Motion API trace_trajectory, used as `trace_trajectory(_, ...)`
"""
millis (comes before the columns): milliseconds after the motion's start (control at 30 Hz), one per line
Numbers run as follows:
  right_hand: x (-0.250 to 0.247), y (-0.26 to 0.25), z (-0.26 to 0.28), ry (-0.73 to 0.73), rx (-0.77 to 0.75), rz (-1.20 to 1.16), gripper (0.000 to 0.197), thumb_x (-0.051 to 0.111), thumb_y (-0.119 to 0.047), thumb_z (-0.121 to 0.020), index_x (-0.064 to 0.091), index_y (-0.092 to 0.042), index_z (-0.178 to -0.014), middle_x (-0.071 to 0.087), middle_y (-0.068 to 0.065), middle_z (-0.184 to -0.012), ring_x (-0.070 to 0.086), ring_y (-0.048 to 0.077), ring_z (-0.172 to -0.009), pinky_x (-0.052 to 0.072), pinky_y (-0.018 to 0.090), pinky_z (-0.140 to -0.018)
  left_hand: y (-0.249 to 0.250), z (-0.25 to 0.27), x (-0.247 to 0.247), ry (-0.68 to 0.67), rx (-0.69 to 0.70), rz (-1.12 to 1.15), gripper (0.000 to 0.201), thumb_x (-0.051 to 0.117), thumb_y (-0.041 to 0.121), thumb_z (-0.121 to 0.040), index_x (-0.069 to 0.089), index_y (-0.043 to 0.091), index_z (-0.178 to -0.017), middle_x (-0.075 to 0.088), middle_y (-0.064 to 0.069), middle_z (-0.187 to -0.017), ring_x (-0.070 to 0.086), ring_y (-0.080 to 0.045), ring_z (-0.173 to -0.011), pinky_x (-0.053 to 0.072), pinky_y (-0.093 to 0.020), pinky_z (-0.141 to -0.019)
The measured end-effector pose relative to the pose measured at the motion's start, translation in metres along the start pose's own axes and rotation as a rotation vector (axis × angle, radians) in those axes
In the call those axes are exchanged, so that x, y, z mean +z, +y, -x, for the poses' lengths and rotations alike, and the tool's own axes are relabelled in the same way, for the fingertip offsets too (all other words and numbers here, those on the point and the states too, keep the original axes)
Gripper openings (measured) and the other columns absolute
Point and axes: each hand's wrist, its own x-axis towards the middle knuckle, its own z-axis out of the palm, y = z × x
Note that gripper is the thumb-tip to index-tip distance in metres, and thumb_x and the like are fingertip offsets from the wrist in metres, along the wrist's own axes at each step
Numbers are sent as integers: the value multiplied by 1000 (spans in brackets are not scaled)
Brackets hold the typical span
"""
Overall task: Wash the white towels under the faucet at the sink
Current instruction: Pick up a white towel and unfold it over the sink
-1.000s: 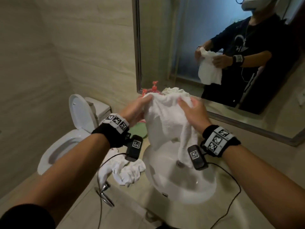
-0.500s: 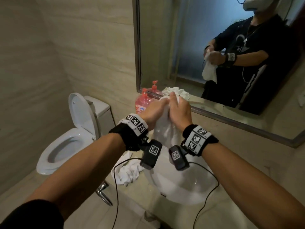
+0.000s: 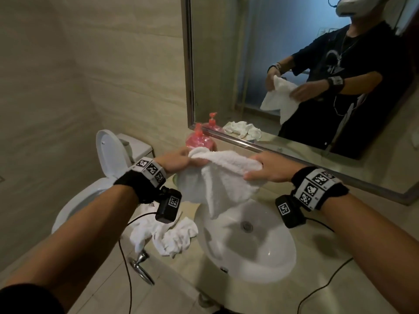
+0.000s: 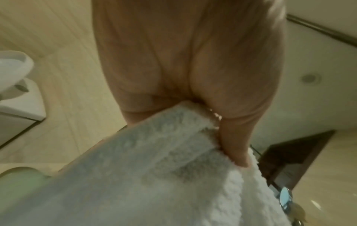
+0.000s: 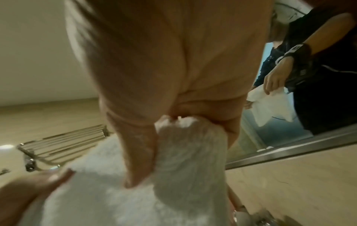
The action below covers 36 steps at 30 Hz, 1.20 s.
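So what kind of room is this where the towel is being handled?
A bathroom, most likely in a home or a hotel. A toilet with its lid up stands at the left, a white sink is set in the counter, and a wall mirror hangs above it. Both hands hold a towel over the sink.

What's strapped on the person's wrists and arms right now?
Each bare forearm wears a black wristband with a white strip of square black-and-white markers. A small black camera box, itself marker-tagged, hangs under the left wrist and right wrist, each trailing a thin black cable. Dark short sleeves.
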Motion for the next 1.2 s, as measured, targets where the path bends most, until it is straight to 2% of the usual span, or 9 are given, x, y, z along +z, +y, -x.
trace_trajectory(100,16,13,4,59,58,-368,19,74,-40,-91,73,-24,-81,73,-19,-73,65,-5,-63,46,10,-54,2,2,1,20,-33,201,19,63,22,-93,67,12,-109,75,-3,-97,71,-17,-85,57,-26,-70)
trace_trajectory(267,38,-9,-14,489,252,-1099,19,70,-31,-90,71,-20,-105,78,4,-105,74,23,-96,58,35,-77,11,-7,18,128,-60,248,28,64,41,-92,69,17,-104,76,-5,-98,73,-21,-87,60,-29,-70)
trace_trajectory(433,70,-79,-25,666,164,-907,37,62,-63,-82,70,-31,-99,77,-6,-91,73,5,-79,60,24,-65,27,-20,51,281,5,348,36,50,51,-97,73,24,-100,73,-11,-105,69,-31,-101,54,-47,-94)
trace_trajectory(533,61,-95,-32,757,157,-742,29,54,-53,-99,65,-27,-92,69,-7,-78,66,-4,-63,47,12,-48,37,-21,68,316,13,281,36,44,43,-101,68,17,-100,72,-15,-102,69,-34,-98,54,-54,-93)
trace_trajectory(633,51,-89,-35,833,238,-653,36,52,-47,-102,62,-22,-79,67,-7,-73,61,0,-60,43,17,-49,39,-17,73,280,-57,268,51,38,50,-101,67,9,-107,72,-16,-102,71,-30,-95,57,-49,-90)
trace_trajectory(900,40,-74,-34,808,189,-434,39,48,-48,-103,54,-26,-71,59,-14,-71,56,-2,-65,34,11,-49,35,-9,70,193,0,306,43,47,43,-99,66,8,-115,71,-17,-110,70,-31,-100,56,-45,-92)
trace_trajectory(1033,29,-55,-27,564,90,-266,32,53,-58,-97,57,-28,-87,61,-16,-83,56,-1,-75,39,21,-60,29,0,30,-15,77,-352,46,80,28,-80,60,18,-119,69,3,-109,67,-13,-99,52,-16,-79)
trace_trajectory(1133,22,-39,-19,238,-21,-141,58,77,-61,-76,52,-29,-117,58,-20,-103,55,-2,-89,43,18,-71,19,-1,14,-9,14,-844,50,80,21,-78,55,11,-120,67,-8,-110,61,-24,-96,44,-23,-75)
trace_trajectory(1200,21,-29,-15,91,-85,12,52,84,-44,-72,52,-35,-112,54,-26,-99,55,-1,-87,37,7,-70,16,-2,10,-17,27,-927,34,75,20,-82,61,11,-111,67,-12,-108,60,-26,-92,42,-26,-74)
